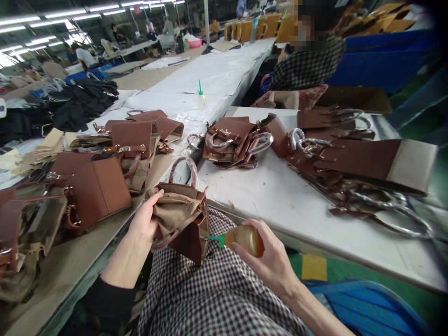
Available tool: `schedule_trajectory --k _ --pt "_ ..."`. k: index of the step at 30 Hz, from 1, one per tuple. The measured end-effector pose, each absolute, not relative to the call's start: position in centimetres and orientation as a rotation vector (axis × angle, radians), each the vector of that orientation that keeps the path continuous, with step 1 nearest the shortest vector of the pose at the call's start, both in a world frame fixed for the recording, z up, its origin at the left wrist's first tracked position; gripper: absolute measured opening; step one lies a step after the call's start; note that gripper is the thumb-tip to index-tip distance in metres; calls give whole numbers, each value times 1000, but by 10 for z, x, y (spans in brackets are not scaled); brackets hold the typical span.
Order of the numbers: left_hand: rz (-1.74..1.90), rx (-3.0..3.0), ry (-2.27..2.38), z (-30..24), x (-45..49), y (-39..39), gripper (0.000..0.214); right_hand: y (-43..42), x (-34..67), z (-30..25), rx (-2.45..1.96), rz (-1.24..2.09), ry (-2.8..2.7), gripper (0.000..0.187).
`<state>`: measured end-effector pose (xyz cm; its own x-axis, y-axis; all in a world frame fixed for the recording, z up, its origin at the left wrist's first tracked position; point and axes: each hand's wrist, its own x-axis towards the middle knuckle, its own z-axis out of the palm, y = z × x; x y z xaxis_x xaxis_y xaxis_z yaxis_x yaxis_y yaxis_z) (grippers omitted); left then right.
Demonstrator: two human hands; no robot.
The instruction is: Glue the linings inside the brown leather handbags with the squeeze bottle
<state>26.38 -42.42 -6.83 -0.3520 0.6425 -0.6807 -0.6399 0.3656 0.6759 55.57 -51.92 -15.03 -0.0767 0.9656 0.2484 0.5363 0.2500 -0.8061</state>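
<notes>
My left hand (145, 223) grips a brown handbag (191, 240) above my lap, its tan lining (177, 210) turned outward at the top. One plastic-wrapped handle (184, 170) stands up at the bag's far side. In my right hand (269, 254) lies a squeeze bottle (247, 239) of amber liquid, tipped sideways with its green nozzle toward the bag. The nozzle tip is at the bag's side edge; whether it touches, I cannot tell. A checked apron (210, 294) covers my lap below both hands.
Brown bags (100, 186) crowd the left table; a stack of bags (229, 140) and more bag pieces (357, 158) lie on the right white table (266, 196). Another green-tipped bottle (201, 99) stands farther back. A person (308, 60) sits beyond. A blue basket (371, 303) is at lower right.
</notes>
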Motion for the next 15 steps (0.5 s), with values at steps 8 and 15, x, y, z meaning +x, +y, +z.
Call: schedule_trajectory --k 8,15 --pt "1348 12 1390 -70 262 -426 23 -526 553 -147 -1497 911 -1544 39" --pt "1370 17 1395 -66 257 -432 23 -531 553 -150 -1470 839 -1538 39"
